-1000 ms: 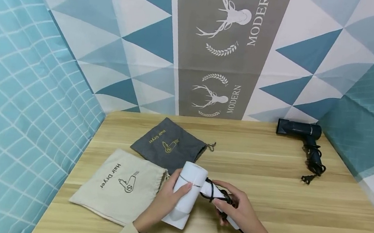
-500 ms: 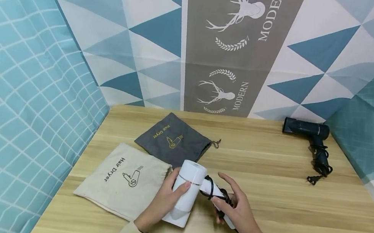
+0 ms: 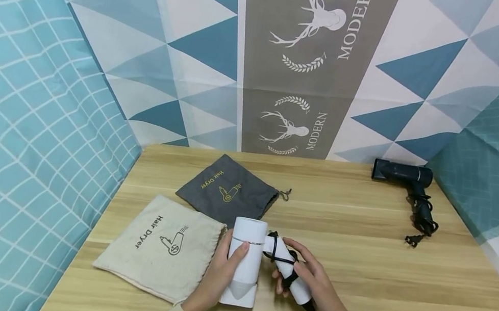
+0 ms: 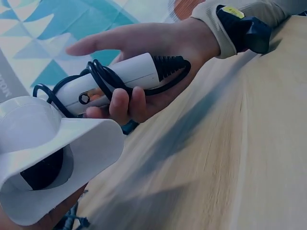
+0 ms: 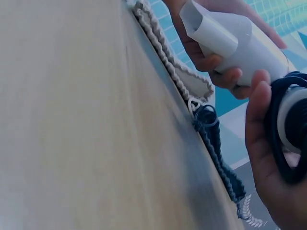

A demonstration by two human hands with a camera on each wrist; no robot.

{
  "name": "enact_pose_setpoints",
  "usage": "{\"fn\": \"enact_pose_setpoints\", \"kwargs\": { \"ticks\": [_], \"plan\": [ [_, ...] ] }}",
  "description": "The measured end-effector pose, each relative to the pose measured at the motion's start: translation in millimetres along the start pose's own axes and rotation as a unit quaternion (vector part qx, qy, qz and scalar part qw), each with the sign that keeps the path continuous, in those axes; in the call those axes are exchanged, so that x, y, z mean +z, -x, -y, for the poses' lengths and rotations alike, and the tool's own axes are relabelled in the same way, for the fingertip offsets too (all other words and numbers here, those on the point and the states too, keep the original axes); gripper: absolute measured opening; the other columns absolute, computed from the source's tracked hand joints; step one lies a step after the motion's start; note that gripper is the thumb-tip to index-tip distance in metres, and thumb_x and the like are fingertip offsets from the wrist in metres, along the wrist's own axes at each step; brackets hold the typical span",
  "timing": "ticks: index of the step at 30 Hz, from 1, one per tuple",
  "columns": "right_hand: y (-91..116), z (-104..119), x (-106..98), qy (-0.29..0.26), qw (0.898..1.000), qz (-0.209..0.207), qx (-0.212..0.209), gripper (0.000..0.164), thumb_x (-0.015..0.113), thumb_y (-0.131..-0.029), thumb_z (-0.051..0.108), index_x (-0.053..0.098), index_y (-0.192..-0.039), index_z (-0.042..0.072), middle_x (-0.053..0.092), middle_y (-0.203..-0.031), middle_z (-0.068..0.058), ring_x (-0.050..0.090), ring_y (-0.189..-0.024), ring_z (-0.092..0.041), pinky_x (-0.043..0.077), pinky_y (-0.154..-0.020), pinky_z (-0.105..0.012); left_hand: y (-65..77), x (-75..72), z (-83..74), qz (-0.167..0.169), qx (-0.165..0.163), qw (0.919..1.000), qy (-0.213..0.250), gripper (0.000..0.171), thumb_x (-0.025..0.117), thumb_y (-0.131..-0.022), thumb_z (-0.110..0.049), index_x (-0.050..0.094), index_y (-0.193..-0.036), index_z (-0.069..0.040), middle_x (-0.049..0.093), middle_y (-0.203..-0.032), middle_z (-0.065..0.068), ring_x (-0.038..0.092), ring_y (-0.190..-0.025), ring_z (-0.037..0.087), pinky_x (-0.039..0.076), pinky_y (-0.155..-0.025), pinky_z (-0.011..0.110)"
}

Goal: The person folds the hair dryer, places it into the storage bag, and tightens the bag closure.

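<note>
A white hair dryer is held by both hands over the near part of the table. My left hand grips its barrel, thumb across the top. My right hand holds the handle, round which a black cord is wound. In the left wrist view, several right fingers curl under the handle and one digit points straight out. The flat nozzle faces that camera. Left of the hands lies a cream drawstring pouch marked "Hair Dryer", its mouth beside my left hand.
A dark grey drawstring pouch with a yellow print lies behind the cream one. At the back right of the wooden table rests a black hair dryer, its cord wrapped round the handle. Patterned cloth walls stand around the table.
The white hair dryer has turned slightly, so its barrel now stands straighter in the head view and more of the handle's end shows. Both hands keep their hold.
</note>
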State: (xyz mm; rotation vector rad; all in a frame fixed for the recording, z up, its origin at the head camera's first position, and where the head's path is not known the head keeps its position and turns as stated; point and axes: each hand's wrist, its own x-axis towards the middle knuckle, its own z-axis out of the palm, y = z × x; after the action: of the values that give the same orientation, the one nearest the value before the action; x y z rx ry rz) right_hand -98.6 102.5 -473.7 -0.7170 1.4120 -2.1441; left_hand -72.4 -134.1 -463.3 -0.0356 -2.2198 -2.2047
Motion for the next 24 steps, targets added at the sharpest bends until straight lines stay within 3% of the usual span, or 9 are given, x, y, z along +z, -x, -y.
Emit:
{"fn": "enact_pose_setpoints", "kwargs": {
  "ticks": [5,9,13,16,21,24],
  "plan": [
    [0.7,-3.9,-3.7,-0.012,0.999,0.013,0.050,0.041,0.029,-0.110,0.013,0.031,-0.148,0.000,0.063,-0.103,-0.032,0.069,-0.080,-0.024,0.058,-0.065,-0.034,-0.6,-6.4,2.8,0.005,-0.019,0.9976,0.066,0.046,0.051,-0.105,-0.028,0.036,-0.144,-0.009,0.058,-0.106,0.017,0.066,-0.083,0.027,0.056,-0.075,0.043],
    [2.3,-7.6,-6.0,-0.014,0.996,0.038,0.075,0.039,0.026,-0.112,0.019,0.046,-0.129,-0.010,0.067,-0.089,-0.016,0.065,-0.065,-0.015,0.054,-0.053,-0.029,-0.9,-8.7,5.2,0.013,-0.024,0.9926,0.118,0.047,0.051,-0.104,-0.025,0.032,-0.144,-0.009,0.059,-0.102,0.019,0.069,-0.073,0.032,0.058,-0.065,0.052],
    [5.1,-9.9,-8.5,-0.007,0.997,0.046,0.069,0.040,0.024,-0.112,0.019,0.046,-0.129,-0.009,0.061,-0.078,-0.004,0.049,-0.051,-0.004,0.033,-0.037,-0.027,-2.5,-8.4,8.6,0.037,-0.025,0.9876,0.151,0.046,0.056,-0.102,-0.019,0.033,-0.141,-0.013,0.059,-0.101,0.020,0.070,-0.070,0.034,0.057,-0.065,0.055],
    [6.5,-9.2,-11.7,-0.009,0.997,0.039,0.072,0.039,0.024,-0.112,0.019,0.045,-0.133,-0.007,0.055,-0.076,0.000,0.041,-0.050,-0.002,0.020,-0.036,-0.032,-3.9,-8.5,9.1,0.065,-0.033,0.9819,0.175,0.052,0.056,-0.101,-0.019,0.029,-0.146,-0.018,0.061,-0.104,0.022,0.071,-0.076,0.037,0.057,-0.069,0.053],
    [5.7,-3.4,-16.3,-0.002,0.996,0.038,0.081,0.039,0.025,-0.111,0.018,0.048,-0.130,-0.007,0.053,-0.073,0.001,0.039,-0.050,-0.002,0.017,-0.036,-0.032,-4.4,-10.7,4.5,0.110,-0.059,0.9709,0.204,0.059,0.053,-0.102,-0.021,0.020,-0.152,-0.018,0.061,-0.110,0.026,0.072,-0.087,0.036,0.056,-0.075,0.048],
    [3.6,0.4,-17.2,0.015,0.996,0.034,0.080,0.038,0.026,-0.111,0.018,0.049,-0.132,-0.005,0.054,-0.072,0.001,0.039,-0.050,-0.002,0.020,-0.035,-0.029,-4.7,-10.4,0.8,0.112,-0.063,0.9701,0.206,0.057,0.052,-0.103,-0.022,0.021,-0.150,-0.017,0.060,-0.109,0.022,0.072,-0.084,0.035,0.057,-0.073,0.048]
  ]
}}
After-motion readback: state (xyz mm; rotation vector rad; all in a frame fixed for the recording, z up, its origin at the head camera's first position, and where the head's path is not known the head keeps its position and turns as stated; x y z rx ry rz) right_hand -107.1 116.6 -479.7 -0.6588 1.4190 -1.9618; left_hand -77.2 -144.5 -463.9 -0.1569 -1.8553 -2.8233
